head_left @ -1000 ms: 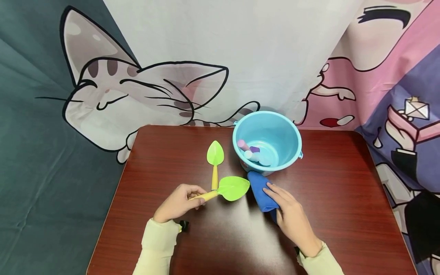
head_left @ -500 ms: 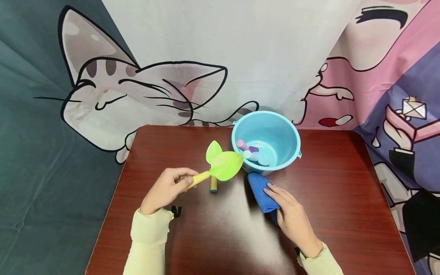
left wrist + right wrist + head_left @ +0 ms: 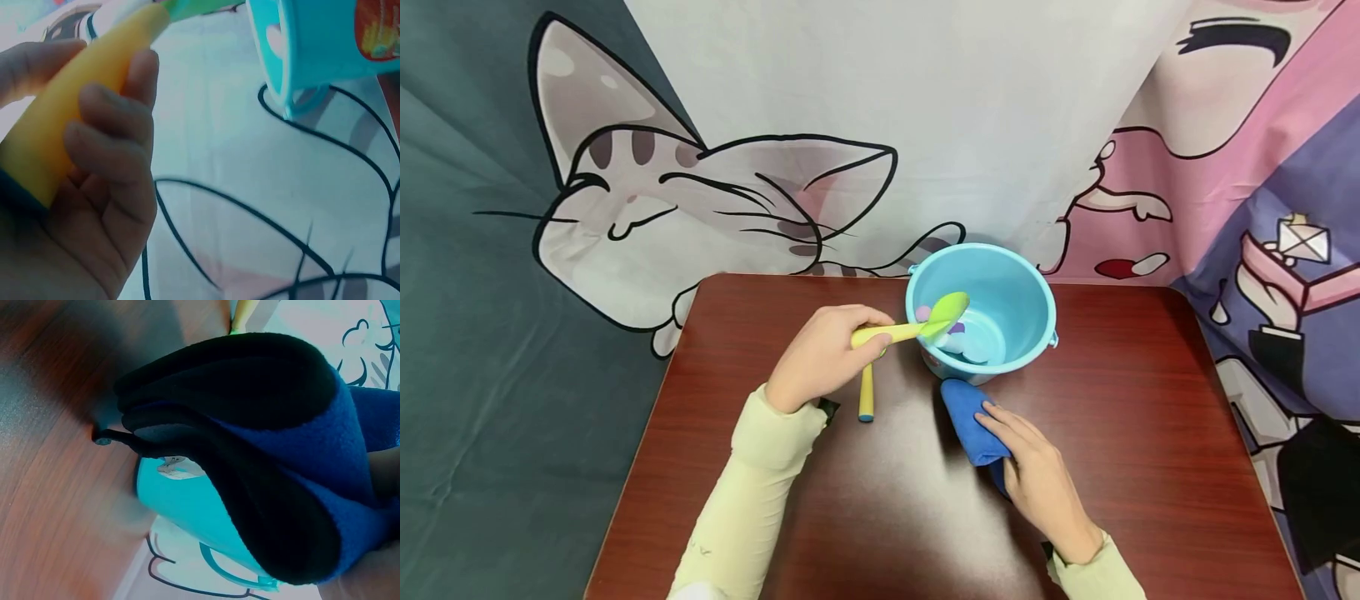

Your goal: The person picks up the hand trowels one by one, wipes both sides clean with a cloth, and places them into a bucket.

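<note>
My left hand [image 3: 827, 354] grips the yellow handle of a toy shovel [image 3: 898, 333]. Its green blade overlaps the near-left rim of a light blue bucket [image 3: 1026, 292] in the head view. Up close in the left wrist view, fingers curl round the shovel handle [image 3: 81, 100]. Below that hand, a second shovel [image 3: 867, 396] lies on the table, its blade mostly hidden by the hand. My right hand [image 3: 1041, 467] holds a folded blue cloth [image 3: 972, 425] just in front of the bucket. In the right wrist view the layered cloth [image 3: 300, 444] covers much of the bucket.
Inside the bucket lie purple pieces [image 3: 957, 327] and a light blue piece [image 3: 973, 352], partly covered by the shovel blade. The brown wooden table [image 3: 1150, 400] ends at a printed cat curtain [image 3: 700, 208] behind it.
My left hand has lifted the shovel off the table area by the second shovel and carried it up and right to the bucket. The right hand and cloth have stayed in place.
</note>
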The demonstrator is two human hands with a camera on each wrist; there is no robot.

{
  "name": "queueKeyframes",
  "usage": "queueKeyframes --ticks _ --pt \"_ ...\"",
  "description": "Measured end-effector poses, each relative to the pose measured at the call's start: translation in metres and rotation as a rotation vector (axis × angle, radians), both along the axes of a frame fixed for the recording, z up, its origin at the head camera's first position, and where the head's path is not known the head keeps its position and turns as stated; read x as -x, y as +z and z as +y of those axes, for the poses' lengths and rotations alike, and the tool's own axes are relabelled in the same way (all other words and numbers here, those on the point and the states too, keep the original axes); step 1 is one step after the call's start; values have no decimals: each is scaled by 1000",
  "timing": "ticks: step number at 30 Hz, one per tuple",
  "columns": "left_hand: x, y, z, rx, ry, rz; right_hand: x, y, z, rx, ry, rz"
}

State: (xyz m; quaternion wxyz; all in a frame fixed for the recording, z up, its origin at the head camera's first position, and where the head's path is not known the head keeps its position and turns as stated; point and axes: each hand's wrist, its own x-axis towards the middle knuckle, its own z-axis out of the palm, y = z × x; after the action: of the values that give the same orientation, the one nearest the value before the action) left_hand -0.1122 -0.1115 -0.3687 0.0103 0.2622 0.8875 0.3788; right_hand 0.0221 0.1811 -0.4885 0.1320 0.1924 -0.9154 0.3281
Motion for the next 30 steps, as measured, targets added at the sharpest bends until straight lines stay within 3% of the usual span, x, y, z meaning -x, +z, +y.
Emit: queueKeyframes --ticks 5,11,18,25,30 --pt "12 1 29 140 -6 104 -1 0 -1 0 -6 -15" --pt "18 3 67 381 -10 217 -1 -1 -1 -4 -8 -14" --pt "25 -5 103 610 -77 346 1 -2 -1 -2 1 -14" --pt "27 -15 131 733 -171 384 1 -2 -1 8 11 7" --pt "25 -22 151 799 -228 368 1 -3 -3 8 14 13"
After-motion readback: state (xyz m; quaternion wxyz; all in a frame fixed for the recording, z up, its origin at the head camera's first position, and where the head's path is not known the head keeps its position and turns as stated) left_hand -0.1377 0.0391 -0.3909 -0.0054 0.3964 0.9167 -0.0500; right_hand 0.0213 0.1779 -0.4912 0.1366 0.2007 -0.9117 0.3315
